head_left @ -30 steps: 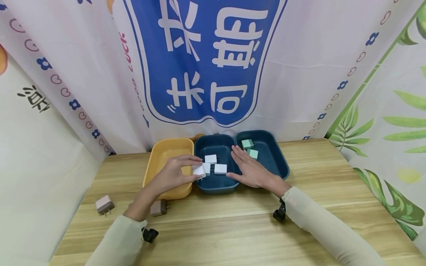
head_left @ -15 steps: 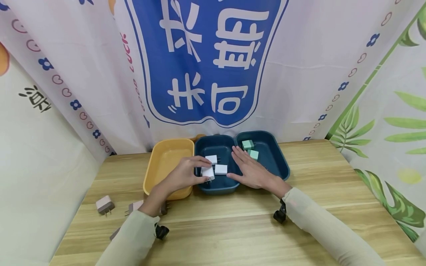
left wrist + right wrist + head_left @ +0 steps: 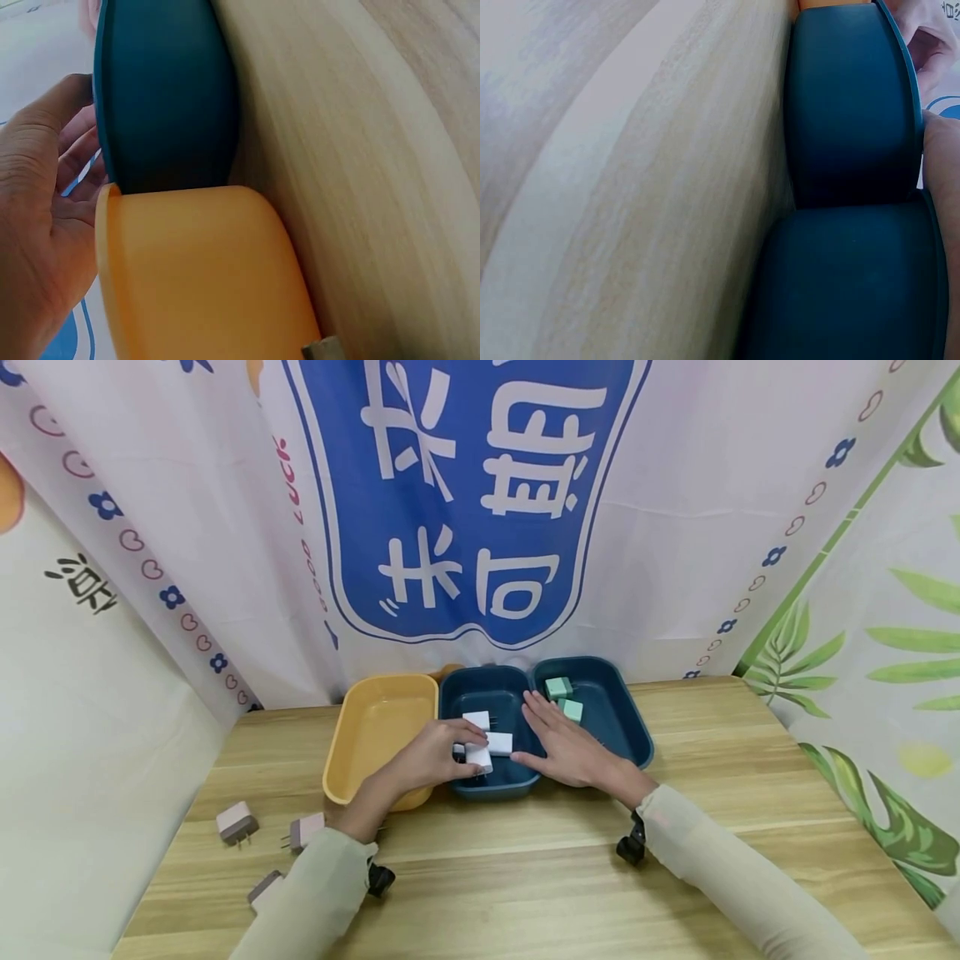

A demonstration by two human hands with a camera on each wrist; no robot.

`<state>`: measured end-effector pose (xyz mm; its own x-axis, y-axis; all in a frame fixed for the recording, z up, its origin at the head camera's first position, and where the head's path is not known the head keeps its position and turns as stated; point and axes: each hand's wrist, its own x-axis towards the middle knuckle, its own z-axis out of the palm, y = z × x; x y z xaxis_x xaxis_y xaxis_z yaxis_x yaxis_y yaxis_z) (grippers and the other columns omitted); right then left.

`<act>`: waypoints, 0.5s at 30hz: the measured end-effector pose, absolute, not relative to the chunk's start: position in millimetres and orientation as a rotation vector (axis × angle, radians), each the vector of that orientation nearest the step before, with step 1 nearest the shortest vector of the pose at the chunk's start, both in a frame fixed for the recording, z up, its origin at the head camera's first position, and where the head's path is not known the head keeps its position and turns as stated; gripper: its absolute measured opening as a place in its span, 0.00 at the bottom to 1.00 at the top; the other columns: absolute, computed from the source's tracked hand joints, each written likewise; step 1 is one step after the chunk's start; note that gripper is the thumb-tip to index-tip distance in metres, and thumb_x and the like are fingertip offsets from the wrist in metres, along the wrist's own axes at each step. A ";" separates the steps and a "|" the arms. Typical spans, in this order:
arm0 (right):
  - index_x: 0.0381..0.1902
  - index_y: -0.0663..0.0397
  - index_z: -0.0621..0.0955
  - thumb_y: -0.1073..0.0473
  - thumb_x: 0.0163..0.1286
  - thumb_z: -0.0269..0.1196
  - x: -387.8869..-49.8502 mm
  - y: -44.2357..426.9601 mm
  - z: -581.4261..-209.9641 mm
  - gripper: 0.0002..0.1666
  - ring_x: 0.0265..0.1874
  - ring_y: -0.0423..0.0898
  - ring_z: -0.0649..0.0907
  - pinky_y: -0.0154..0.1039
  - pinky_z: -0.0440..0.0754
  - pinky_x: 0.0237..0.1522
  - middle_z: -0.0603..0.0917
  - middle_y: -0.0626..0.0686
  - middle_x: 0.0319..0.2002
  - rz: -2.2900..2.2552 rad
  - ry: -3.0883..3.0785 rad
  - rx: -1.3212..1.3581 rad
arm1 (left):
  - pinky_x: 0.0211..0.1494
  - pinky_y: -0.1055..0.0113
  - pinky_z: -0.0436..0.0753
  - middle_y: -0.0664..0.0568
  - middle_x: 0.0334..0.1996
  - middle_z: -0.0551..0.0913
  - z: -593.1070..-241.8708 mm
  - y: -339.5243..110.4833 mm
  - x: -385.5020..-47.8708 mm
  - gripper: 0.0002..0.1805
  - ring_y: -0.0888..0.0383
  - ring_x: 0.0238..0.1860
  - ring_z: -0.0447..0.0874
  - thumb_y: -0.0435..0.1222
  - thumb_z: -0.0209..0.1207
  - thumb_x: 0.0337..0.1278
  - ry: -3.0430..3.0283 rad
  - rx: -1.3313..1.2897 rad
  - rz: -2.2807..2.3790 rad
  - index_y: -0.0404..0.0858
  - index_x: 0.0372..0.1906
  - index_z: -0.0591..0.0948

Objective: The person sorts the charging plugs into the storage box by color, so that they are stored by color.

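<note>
Filling the upper half of the head view, a printed curtain (image 3: 637, 552) with a blue panel. Across the lower half, a wooden counter (image 3: 525, 877). Reaching in from the bottom left and bottom right, 2 pale sleeves (image 3: 727, 868). At the centre of the frame, by the rear edge of the counter, 3 trays in a row: yellow tray (image 3: 386, 718), middle blue tray (image 3: 491, 790), right blue tray (image 3: 607, 693). Set close together, probably for easy reach.

Just below the centre, left hand (image 3: 431, 756) over the middle blue tray, with fingers narrow, pinching a white charger (image 3: 478, 761) in the lower left part of that tray. Held by the sides, perhaps to leave the prongs free. To the right, right hand (image 3: 562, 743) spread flat with straight fingers, holding nothing visible, above the border of the 2 blue trays; maybe placed so to steady them. Hard to tell any firm pressing.

Smallest, the other chargers: 2 white chargers (image 3: 501, 744) beside the pinched charger, and 2 green chargers (image 3: 558, 687) in the right blue tray, seemingly grouped by colour. At the lower left, outside the trays, at least 3 pink-brown chargers (image 3: 236, 821) lying loose on the counter.
</note>
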<state>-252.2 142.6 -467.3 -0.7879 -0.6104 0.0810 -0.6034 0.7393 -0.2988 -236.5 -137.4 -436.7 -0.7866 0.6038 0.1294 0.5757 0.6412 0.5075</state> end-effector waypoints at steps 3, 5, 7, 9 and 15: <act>0.83 0.66 0.55 0.25 0.79 0.51 -251.8 142.5 -467.0 0.58 0.86 0.54 0.45 0.60 0.51 0.83 0.46 0.60 0.86 -0.490 2.907 -1.024 | 0.70 0.50 0.81 0.46 0.58 0.88 -438.6 -136.1 -236.5 0.21 0.48 0.62 0.85 0.40 0.78 0.58 2.783 1.004 0.829 0.37 0.55 0.90; 0.83 0.66 0.55 0.25 0.79 0.51 -251.8 142.6 -467.1 0.58 0.86 0.54 0.44 0.59 0.50 0.83 0.46 0.60 0.86 -0.490 2.905 -1.024 | 0.70 0.49 0.81 0.45 0.59 0.88 -439.2 -135.7 -236.8 0.21 0.47 0.62 0.85 0.40 0.77 0.58 2.775 1.014 0.824 0.37 0.55 0.90; 0.83 0.66 0.55 0.25 0.79 0.50 -252.1 142.8 -467.4 0.58 0.86 0.54 0.44 0.59 0.50 0.84 0.46 0.60 0.86 -0.489 2.906 -1.026 | 0.70 0.48 0.80 0.44 0.60 0.88 -439.7 -135.7 -237.2 0.21 0.46 0.63 0.84 0.39 0.77 0.59 2.770 1.021 0.819 0.37 0.56 0.90; 0.83 0.66 0.55 0.25 0.79 0.50 -252.6 143.0 -467.9 0.58 0.86 0.54 0.44 0.59 0.50 0.84 0.46 0.61 0.86 -0.488 2.908 -1.031 | 0.70 0.49 0.80 0.44 0.61 0.87 -440.1 -135.6 -237.7 0.22 0.46 0.64 0.84 0.38 0.77 0.59 2.768 1.009 0.814 0.37 0.58 0.89; 0.83 0.66 0.55 0.26 0.79 0.51 -252.8 143.5 -468.8 0.58 0.86 0.54 0.44 0.59 0.50 0.83 0.46 0.61 0.86 -0.484 2.914 -1.038 | 0.69 0.50 0.81 0.45 0.62 0.87 -439.1 -136.5 -235.8 0.23 0.47 0.64 0.84 0.36 0.76 0.59 2.769 1.000 0.840 0.37 0.60 0.88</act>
<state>-252.8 143.5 -468.8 -0.7800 -0.6188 0.0928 -0.6156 0.7322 -0.2914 -235.8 -136.5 -439.1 -0.7840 0.6116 0.1067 0.5677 0.6367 0.5218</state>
